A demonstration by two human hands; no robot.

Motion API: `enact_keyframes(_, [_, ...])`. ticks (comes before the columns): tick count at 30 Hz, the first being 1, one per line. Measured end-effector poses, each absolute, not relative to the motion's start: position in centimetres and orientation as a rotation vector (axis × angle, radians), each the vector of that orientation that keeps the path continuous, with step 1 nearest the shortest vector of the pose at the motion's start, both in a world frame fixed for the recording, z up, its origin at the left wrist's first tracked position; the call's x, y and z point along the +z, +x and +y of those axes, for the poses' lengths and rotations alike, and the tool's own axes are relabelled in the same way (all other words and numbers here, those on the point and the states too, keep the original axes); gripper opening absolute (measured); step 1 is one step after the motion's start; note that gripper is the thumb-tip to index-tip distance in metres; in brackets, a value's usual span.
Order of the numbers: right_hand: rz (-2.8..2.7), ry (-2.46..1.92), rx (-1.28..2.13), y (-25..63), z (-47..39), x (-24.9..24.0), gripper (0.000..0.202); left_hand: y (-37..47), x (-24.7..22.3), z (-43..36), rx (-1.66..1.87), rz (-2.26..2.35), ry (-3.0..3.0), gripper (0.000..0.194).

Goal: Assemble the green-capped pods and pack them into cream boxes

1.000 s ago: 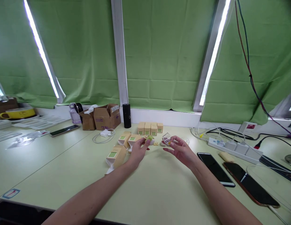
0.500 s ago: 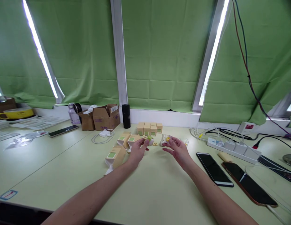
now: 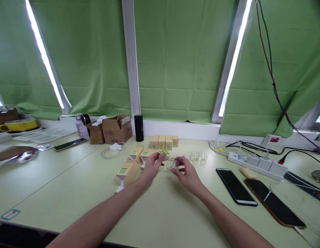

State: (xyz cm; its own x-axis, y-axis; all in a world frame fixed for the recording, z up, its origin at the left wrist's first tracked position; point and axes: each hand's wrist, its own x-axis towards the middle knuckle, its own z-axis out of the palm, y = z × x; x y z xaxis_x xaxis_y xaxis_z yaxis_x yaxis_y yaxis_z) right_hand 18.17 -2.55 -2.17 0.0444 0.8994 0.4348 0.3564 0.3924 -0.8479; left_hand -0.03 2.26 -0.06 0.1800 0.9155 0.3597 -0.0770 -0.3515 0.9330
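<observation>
My left hand [image 3: 151,167] pinches a small white item with a green top [image 3: 164,154]; its exact kind is too small to make out. My right hand [image 3: 188,175] grips a small clear cup [image 3: 170,163] between thumb and fingers, close to the left hand's item. Two more clear cups [image 3: 195,157] with yellow spots inside stand beyond the right hand. Beside my left hand are opened kraft-paper boxes [image 3: 127,171] with green labels, some with white flaps out. Behind the hands stands a cluster of closed kraft boxes [image 3: 162,142].
On the right lie a phone [image 3: 236,186], a second phone [image 3: 275,203] and a power strip [image 3: 256,165] with cables. Cardboard cartons [image 3: 117,130] and a black bottle [image 3: 138,128] stand at the back. Another person's hand [image 3: 17,151] touches a clear plastic bag [image 3: 24,157] at far left.
My right hand has moved left and nearer with a clear cup, away from the other cups. My left hand stays put. Another person's hand has appeared at far left.
</observation>
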Motion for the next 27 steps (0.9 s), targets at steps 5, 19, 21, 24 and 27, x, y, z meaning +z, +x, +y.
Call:
enact_keyframes(5, [-1.494, -1.143, 0.707, 17.76, -2.57, -2.28, 0.037, -0.04, 0.16, 1.97, 1.306, 0.818, 1.564, 0.045])
enact_keyframes(19, [-1.394, -1.029, 0.886, 17.83, -2.16, -2.36, 0.048, 0.16, 0.36, 1.37, 1.203, 0.788, 1.597, 0.051])
enact_keyframes(21, [-1.404, -1.027, 0.887, 17.83, -2.20, -2.30, 0.047, 0.14, 0.22, 1.45, 1.196, 0.781, 1.608, 0.051])
enact_keyframes(24, [-1.406, -1.026, 0.883, 17.85, -2.18, -2.30, 0.047, 0.12, 0.02, 1.58, 1.186, 0.783, 1.627, 0.052])
enact_keyframes(27, [-1.409, -1.027, 0.887, 17.87, -2.09, -2.44, 0.048, 0.10, -0.12, 1.71, 1.181, 0.786, 1.660, 0.054])
